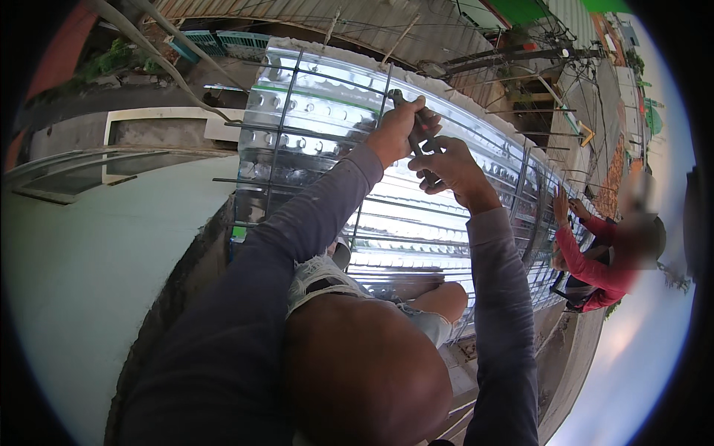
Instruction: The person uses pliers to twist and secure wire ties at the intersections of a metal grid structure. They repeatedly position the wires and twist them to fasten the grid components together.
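Note:
My left hand is closed around the handles of dark pliers, whose jaws sit at a crossing of steel reinforcing bars. My right hand is just below and right of it, its fingers closed on the lower end of the pliers' handles. Both forearms wear long grey sleeves. The bars form a grid over shiny corrugated metal decking. My knees and torn light shorts show beneath my arms.
A person in a red long-sleeved top crouches at the right, hands on the bars. A pale concrete wall borders the decking on the left. Scaffold poles, cables and rooftops lie beyond the far edge.

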Demonstrator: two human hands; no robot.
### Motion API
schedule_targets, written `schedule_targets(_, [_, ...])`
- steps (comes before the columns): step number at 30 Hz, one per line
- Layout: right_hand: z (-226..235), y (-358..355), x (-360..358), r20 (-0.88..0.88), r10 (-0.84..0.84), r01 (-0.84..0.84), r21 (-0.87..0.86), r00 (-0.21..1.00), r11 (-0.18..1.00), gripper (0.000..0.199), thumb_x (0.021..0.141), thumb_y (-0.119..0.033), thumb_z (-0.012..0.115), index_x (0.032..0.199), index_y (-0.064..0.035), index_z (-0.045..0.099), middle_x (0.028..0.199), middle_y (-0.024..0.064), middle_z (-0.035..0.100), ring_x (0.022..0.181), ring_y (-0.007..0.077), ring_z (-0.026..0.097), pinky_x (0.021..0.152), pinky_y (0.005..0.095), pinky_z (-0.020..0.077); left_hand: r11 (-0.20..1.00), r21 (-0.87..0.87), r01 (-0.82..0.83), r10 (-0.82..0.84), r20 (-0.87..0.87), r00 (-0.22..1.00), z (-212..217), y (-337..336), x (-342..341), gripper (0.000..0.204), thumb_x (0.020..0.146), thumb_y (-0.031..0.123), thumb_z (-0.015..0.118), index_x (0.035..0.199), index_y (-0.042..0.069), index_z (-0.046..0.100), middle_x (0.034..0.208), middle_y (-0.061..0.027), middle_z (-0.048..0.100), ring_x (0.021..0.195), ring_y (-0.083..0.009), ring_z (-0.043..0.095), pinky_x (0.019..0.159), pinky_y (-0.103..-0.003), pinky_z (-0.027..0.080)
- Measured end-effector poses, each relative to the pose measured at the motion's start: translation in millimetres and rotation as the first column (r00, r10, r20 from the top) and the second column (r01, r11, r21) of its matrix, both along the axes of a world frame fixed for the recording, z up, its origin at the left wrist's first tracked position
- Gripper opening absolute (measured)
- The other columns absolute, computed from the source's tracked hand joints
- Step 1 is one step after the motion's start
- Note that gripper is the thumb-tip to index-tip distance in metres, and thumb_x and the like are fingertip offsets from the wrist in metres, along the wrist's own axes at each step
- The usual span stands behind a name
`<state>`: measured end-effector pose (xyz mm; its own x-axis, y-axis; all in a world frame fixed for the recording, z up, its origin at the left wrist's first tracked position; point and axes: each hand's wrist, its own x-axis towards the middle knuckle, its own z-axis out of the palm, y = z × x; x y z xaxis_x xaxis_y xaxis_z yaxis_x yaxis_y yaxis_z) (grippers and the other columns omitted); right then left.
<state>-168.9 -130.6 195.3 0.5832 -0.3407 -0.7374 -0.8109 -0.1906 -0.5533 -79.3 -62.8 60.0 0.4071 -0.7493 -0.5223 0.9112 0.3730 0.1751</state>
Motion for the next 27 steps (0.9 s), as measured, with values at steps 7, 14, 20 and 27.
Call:
schedule_targets(7, [-43, 55, -61, -0.032, 0.087, -0.082, -0.746, 0.996, 0.661, 0.047, 0.084, -0.02, 0.069, 0.124, 0.0027, 0.06, 0.095, 0.0239, 0.077, 0.085, 0.0466, 0.075, 0.079, 0.0549, 0.0592, 0.921, 0.345, 0.179, -0.349, 0.531, 0.772, 41, 28, -36, 0.033, 0.106, 0.032, 0.065, 0.1, 0.0, 0.071, 0.098, -0.0114, 0.079, 0.076, -0.0172, 0.075, 0.068, -0.031, 0.061])
schedule_targets(14, [-70, 129, -144, -0.145, 0.025, -0.135, -0.829, 0.989, 0.543, 0.037, 0.103, -0.025, 0.06, 0.124, 0.0051, 0.055, 0.103, 0.0243, 0.069, 0.1, 0.0427, 0.066, 0.079, 0.056, 0.0531, 0.724, 0.669, 0.168, -0.687, 0.721, 0.089, 8, 54, -105, 0.041, 0.102, 0.024, 0.061, 0.077, -0.008, 0.07, 0.074, -0.0213, 0.073, 0.065, -0.0349, 0.075, 0.065, -0.047, 0.058])
schedule_targets(20, [-76, 173, -201, -0.11, -0.037, -0.032, -0.568, 0.993, 0.823, 0.047, 0.094, -0.009, 0.065, 0.134, 0.0024, 0.044, 0.113, 0.0292, 0.063, 0.105, 0.0515, 0.065, 0.088, 0.0619, 0.0525, 0.68, 0.696, 0.233, -0.609, 0.712, -0.35, -32, 82, -165, 0.023, 0.076, 0.012, 0.07, 0.078, -0.011, 0.073, 0.075, -0.0327, 0.071, 0.077, -0.0468, 0.076, 0.075, -0.051, 0.063])
schedule_targets(27, [-80, 173, -240, -0.108, 0.032, -0.062, -0.291, 0.994, 0.955, 0.109, 0.074, 0.005, 0.064, 0.167, 0.0072, 0.006, 0.133, 0.0364, 0.058, 0.118, 0.054, 0.062, 0.097, 0.0537, 0.0549, 0.553, 0.795, 0.249, -0.675, 0.603, -0.426, -47, 109, -169, 0.028, 0.086, 0.023, 0.068, 0.083, -0.003, 0.077, 0.089, -0.0246, 0.073, 0.09, -0.0438, 0.072, 0.086, -0.054, 0.058])
